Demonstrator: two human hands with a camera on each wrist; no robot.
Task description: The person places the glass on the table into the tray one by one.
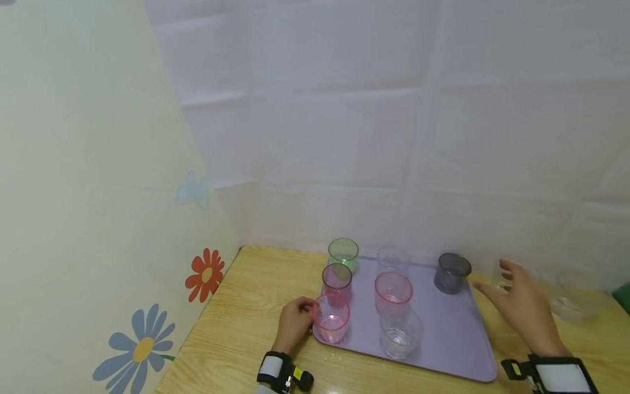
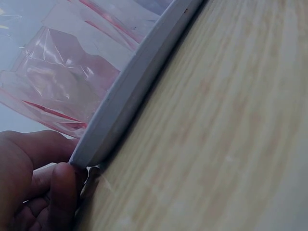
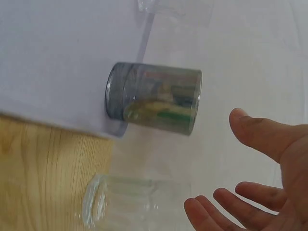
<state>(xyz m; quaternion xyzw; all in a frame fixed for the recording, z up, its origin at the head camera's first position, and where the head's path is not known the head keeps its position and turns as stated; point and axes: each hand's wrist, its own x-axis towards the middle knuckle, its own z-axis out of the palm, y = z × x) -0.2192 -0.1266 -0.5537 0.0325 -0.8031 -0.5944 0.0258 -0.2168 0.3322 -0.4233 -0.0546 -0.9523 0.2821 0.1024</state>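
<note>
My left hand pinches the near left corner of a lilac tray. In the left wrist view its thumb and finger meet at the tray's edge, beside a pink cup. Over the table to the right, my right hand is held with fingers spread, touching nothing. A dark grey see-through cup stands upright at the tray's far right corner, left of that hand. Just off the tray, a clear cup stands near the right fingers, partly hidden by the hand in the head view.
More cups stand on the tray: green, dark-rimmed pink, pink and clear. Another clear vessel is right of my right hand. White sheeting hangs behind the wooden table; a wall borders the left.
</note>
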